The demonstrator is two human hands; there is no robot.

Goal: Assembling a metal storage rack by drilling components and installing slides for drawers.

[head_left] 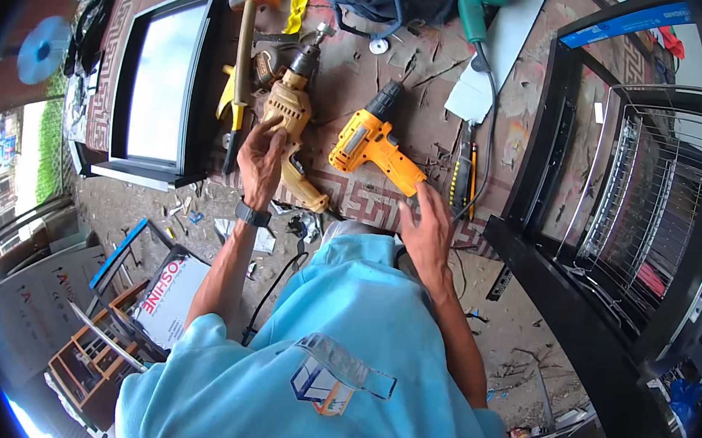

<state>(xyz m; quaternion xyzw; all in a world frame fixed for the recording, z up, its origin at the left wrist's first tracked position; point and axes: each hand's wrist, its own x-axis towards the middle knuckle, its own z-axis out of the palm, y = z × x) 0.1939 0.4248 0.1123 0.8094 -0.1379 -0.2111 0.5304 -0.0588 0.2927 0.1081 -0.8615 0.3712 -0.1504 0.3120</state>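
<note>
A tan corded power drill [288,105] with a metal chuck lies on the patterned table, its handle toward me. My left hand [261,158], with a dark watch on the wrist, is over the left side of its body. The fingers are slightly bent, not wrapped round it; whether they touch it I cannot tell. To the right lies an orange cordless drill [368,142] with a black chuck pointing away. My right hand [429,231] is at the end of its handle, fingers apart, the fingertips close to or touching it.
A hammer [244,48] lies left of the tan drill. A green drill [478,7], a dark blue bag [380,2] and a yellow-black cutter knife [462,171] lie farther off. A black-framed panel [200,78] stands left; a black frame with wire racks [532,177] stands right.
</note>
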